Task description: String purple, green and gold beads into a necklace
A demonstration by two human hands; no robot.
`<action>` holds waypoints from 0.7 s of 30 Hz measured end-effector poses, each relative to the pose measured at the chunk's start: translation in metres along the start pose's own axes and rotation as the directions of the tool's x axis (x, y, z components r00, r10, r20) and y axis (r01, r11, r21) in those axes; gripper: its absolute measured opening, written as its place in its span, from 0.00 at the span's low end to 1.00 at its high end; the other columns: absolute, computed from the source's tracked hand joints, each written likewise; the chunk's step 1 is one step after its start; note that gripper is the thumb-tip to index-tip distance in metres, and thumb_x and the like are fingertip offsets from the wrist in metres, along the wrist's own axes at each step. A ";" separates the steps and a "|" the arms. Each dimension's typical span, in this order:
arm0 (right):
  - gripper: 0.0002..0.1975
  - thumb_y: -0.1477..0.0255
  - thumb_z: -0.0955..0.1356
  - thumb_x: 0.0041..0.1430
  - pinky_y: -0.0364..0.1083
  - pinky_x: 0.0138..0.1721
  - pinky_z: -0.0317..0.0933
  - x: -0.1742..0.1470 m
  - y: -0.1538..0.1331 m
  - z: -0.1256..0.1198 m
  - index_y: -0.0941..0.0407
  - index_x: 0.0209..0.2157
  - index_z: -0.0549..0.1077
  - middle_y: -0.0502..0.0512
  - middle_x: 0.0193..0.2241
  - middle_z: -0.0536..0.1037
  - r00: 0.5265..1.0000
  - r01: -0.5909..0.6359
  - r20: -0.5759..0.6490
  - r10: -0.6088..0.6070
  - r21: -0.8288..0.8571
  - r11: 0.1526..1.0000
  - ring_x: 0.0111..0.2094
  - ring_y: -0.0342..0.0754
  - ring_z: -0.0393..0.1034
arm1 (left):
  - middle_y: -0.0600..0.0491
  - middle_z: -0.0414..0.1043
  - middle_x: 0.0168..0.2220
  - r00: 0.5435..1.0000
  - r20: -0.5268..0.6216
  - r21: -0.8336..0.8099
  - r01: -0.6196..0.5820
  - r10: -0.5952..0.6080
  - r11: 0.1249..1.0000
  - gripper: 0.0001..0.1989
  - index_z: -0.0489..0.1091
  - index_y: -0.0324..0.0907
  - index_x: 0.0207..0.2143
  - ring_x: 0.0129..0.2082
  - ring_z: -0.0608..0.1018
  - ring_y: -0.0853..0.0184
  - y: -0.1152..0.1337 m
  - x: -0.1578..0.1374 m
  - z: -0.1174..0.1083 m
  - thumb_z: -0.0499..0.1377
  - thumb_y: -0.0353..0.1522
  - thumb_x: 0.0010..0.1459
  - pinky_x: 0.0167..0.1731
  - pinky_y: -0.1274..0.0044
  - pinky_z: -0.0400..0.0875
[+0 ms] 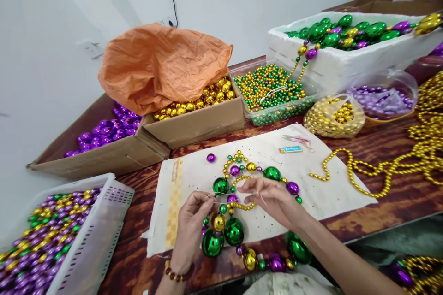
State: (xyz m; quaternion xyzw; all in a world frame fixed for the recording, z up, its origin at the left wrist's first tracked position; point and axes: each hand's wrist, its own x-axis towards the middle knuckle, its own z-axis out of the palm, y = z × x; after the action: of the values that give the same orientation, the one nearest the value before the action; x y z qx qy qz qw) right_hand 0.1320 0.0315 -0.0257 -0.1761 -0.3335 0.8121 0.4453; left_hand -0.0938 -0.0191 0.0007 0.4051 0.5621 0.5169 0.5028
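My left hand (194, 214) pinches a thin pale string (226, 193) between thumb and fingertips. The string stretches across to my right hand (278, 200), whose bent fingers close on it, with a short end poking out. Below and around both hands lies a necklace of strung beads, among them a large green bead (234, 231), a gold bead (218, 222) and a purple bead (292, 188). A run of small gold beads (242, 206) curves between the hands. Part of the necklace hangs near the table's front edge, close under my right forearm.
A white cloth (194, 173) bears a loose purple bead (211, 158), thread snips (296, 139) and a blue label (291, 150). Behind stand cardboard boxes (197, 126), a clear bead tub (280, 106) and a foam box (349, 62). A white basket (93, 230) is left; gold chains (387, 166) lie right.
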 end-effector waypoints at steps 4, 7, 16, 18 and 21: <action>0.06 0.76 0.61 0.60 0.53 0.46 0.59 -0.004 0.009 0.007 0.57 0.30 0.68 0.57 0.31 0.73 0.996 -0.049 0.081 0.032 0.215 0.975 0.42 0.54 0.72 | 0.54 0.70 0.32 0.996 0.032 -0.257 0.084 -0.079 0.963 0.07 0.64 0.41 0.30 0.33 0.73 0.70 0.000 0.001 0.010 0.59 0.33 0.58 0.36 0.77 0.67; 0.05 0.77 0.62 0.60 0.48 0.39 0.59 -0.001 0.020 0.005 0.58 0.31 0.67 0.51 0.24 0.69 0.994 -0.084 0.086 0.072 0.146 0.986 0.32 0.48 0.71 | 0.57 0.66 0.24 0.993 0.092 -0.295 0.099 -0.075 0.950 0.08 0.61 0.41 0.29 0.27 0.71 0.72 0.002 0.002 0.017 0.58 0.32 0.59 0.35 0.77 0.66; 0.04 0.75 0.65 0.59 0.43 0.27 0.59 0.009 0.027 0.003 0.58 0.30 0.65 0.45 0.20 0.64 0.983 -0.132 0.117 0.144 -0.110 0.985 0.23 0.42 0.63 | 0.57 0.67 0.21 0.961 0.219 -0.040 0.180 -0.167 0.983 0.08 0.62 0.41 0.29 0.23 0.70 0.72 0.003 0.009 0.000 0.59 0.32 0.57 0.28 0.79 0.62; 0.04 0.74 0.65 0.60 0.43 0.29 0.60 0.015 0.015 0.008 0.58 0.30 0.66 0.47 0.21 0.67 0.984 -0.111 0.121 0.133 -0.172 0.979 0.24 0.42 0.64 | 0.56 0.69 0.21 0.939 0.288 0.010 0.192 -0.186 0.981 0.08 0.63 0.40 0.29 0.23 0.72 0.71 0.005 0.010 0.000 0.60 0.33 0.57 0.29 0.79 0.63; 0.05 0.72 0.64 0.61 0.44 0.31 0.61 0.029 0.000 0.021 0.58 0.31 0.67 0.50 0.24 0.72 0.989 -0.055 0.114 0.093 -0.300 0.952 0.25 0.42 0.67 | 0.55 0.71 0.22 0.907 0.379 0.035 0.183 -0.182 0.983 0.08 0.64 0.40 0.28 0.22 0.72 0.71 0.006 0.010 0.007 0.60 0.33 0.57 0.34 0.77 0.65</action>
State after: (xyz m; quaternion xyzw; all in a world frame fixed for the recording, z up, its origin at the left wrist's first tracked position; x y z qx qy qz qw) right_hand 0.1040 0.0473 -0.0105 -0.2011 -0.4722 0.7786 0.3611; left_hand -0.0888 -0.0074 0.0050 0.4430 0.4889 0.3795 0.6486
